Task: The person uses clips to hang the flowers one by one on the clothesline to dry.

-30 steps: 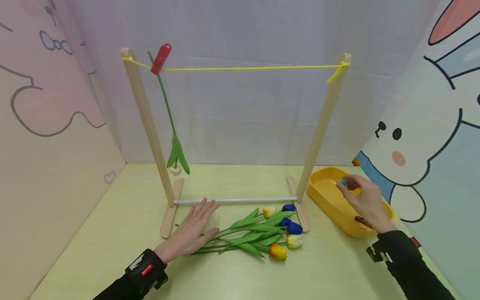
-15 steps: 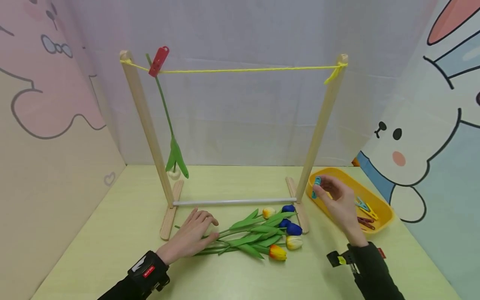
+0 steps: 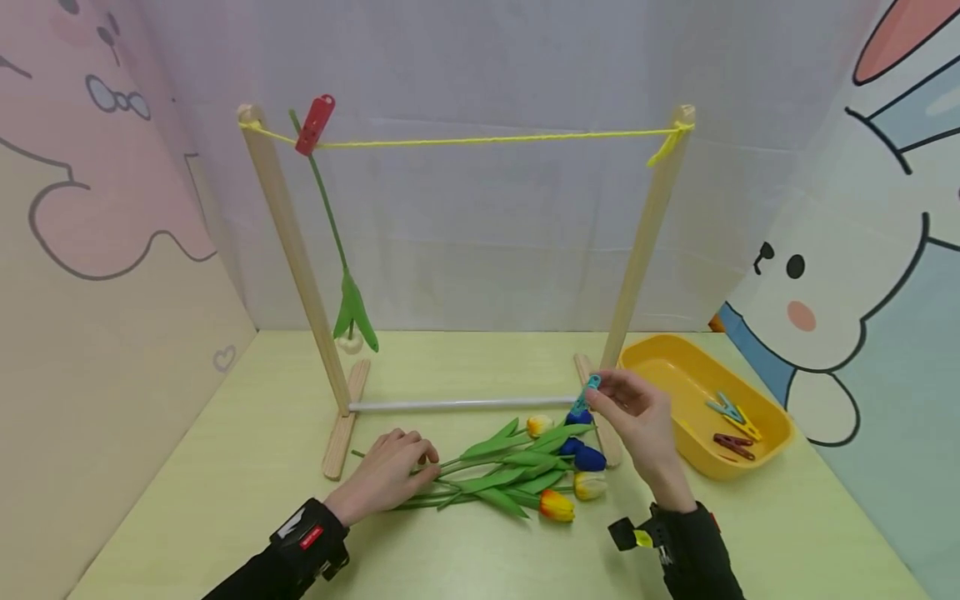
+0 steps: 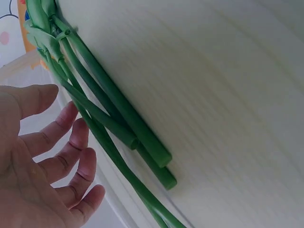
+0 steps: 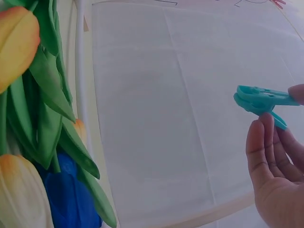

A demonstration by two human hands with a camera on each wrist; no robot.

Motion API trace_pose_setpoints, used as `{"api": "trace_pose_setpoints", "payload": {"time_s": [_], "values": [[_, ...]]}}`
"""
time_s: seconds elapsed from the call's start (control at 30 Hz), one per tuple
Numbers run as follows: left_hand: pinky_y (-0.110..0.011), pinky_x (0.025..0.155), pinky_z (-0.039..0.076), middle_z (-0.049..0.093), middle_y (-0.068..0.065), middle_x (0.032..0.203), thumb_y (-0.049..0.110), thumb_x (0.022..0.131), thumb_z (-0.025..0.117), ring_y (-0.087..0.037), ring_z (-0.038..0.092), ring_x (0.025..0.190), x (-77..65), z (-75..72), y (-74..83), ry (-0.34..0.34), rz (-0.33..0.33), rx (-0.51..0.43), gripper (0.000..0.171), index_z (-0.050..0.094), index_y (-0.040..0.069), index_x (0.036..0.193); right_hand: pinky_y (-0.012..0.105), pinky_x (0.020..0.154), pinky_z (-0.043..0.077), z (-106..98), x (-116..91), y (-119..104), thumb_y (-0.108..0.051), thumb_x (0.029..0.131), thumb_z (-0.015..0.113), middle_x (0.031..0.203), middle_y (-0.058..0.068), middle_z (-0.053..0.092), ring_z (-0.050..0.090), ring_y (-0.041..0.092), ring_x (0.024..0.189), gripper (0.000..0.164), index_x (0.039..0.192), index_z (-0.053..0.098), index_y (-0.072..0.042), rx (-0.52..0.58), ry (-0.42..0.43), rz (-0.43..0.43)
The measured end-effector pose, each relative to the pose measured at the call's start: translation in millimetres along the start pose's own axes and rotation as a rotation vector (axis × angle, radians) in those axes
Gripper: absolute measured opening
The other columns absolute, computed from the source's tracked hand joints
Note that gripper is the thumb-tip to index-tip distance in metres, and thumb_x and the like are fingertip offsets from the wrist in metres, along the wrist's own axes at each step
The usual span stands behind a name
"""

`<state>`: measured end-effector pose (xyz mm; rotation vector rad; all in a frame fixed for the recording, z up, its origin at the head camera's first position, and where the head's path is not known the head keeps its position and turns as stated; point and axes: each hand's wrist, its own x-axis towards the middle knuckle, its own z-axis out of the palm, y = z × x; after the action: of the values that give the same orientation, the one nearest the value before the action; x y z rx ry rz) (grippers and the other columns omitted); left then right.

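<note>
Okay, head view: tulips [image 3: 491, 478] are laid parallel to the counter's [image 3: 465, 558] back edge, blooms [image 3: 557, 505] toward its right edge, stems [image 3: 435, 499] toward its left. Stems are partly covered by the left hand [image 3: 390, 472], the nearer one to them; a teal clip [image 3: 587, 393] is pinched by the right hand [image 3: 637, 421].

Left wrist view: stems are seen running just beside loosely bent fingers [image 4: 80, 176]; nothing is gripped, contact can't be told.

Right wrist view: clip is held apart from the blooms.

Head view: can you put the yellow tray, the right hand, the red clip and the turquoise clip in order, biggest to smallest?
1. Yellow tray
2. Right hand
3. Red clip
4. Turquoise clip, though the hand may hide some of it
</note>
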<state>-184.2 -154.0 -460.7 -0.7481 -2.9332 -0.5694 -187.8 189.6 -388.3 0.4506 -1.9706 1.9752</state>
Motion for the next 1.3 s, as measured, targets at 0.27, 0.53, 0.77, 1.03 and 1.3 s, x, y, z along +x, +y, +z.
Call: {"api": "trace_pose_setpoints", "payload": {"time_s": [0.27, 0.53, 0.77, 1.03, 1.3], "values": [[-0.032, 0.072, 0.04, 0.062, 0.006, 0.08, 0.023, 0.093, 0.073, -0.011, 0.048, 0.076, 3.9, 4.8, -1.4, -0.009, -0.063, -0.014, 0.01, 0.073, 0.016, 0.085, 0.018, 0.077, 0.06, 2, -11, 8, 0.011, 0.091, 0.065, 0.091, -0.008, 0.072, 0.067, 0.005, 0.08, 0.023, 0.112, 0.064, 0.005, 0.07, -0.024, 0.06], [-0.028, 0.074, 0.038, 0.07, 0.007, 0.077, 0.016, 0.091, 0.074, -0.009, 0.048, 0.072, 6.0, -3.3, -1.4, 0.126, -0.073, -0.01, 0.006, 0.074, 0.016, 0.085, 0.02, 0.083, 0.06, -6, -12, 4, 0.007, 0.095, 0.061, 0.095, -0.008, 0.073, 0.071, 0.005, 0.083, 0.025, 0.117, 0.065, -0.003, 0.086, -0.042, 0.051], [-0.029, 0.069, 0.048, 0.073, -0.002, 0.083, 0.003, 0.09, 0.072, -0.017, 0.059, 0.075, 9.2, -20.6, 9.8, 0.364, 0.022, 0.132, 0.005, 0.074, 0.008, 0.091, 0.019, 0.085, 0.059, -7, -12, -3, 0.003, 0.098, 0.06, 0.097, -0.009, 0.073, 0.071, 0.007, 0.08, 0.027, 0.12, 0.068, -0.01, 0.031, -0.028, 0.03], [-0.028, 0.068, 0.036, 0.069, -0.002, 0.091, -0.012, 0.08, 0.073, -0.021, 0.048, 0.079, 12.1, -40.4, 29.8, 0.567, 0.066, 0.385, 0.031, 0.071, 0.01, 0.102, 0.02, 0.087, 0.059, -7, -13, -1, 0.004, 0.097, 0.06, 0.097, -0.008, 0.073, 0.071, 0.011, 0.079, 0.026, 0.12, 0.068, -0.007, 0.023, -0.051, 0.014], [-0.032, 0.066, 0.037, 0.072, -0.003, 0.097, -0.016, 0.077, 0.067, -0.024, 0.05, 0.074, 16.6, -50.8, 43.1, 0.833, 0.141, 0.49, 0.042, 0.076, 0.012, 0.107, 0.02, 0.084, 0.06, -8, -12, 2, 0.006, 0.097, 0.059, 0.1, -0.007, 0.071, 0.071, 0.009, 0.082, 0.028, 0.125, 0.063, 0.005, 0.018, -0.09, -0.002]]}}
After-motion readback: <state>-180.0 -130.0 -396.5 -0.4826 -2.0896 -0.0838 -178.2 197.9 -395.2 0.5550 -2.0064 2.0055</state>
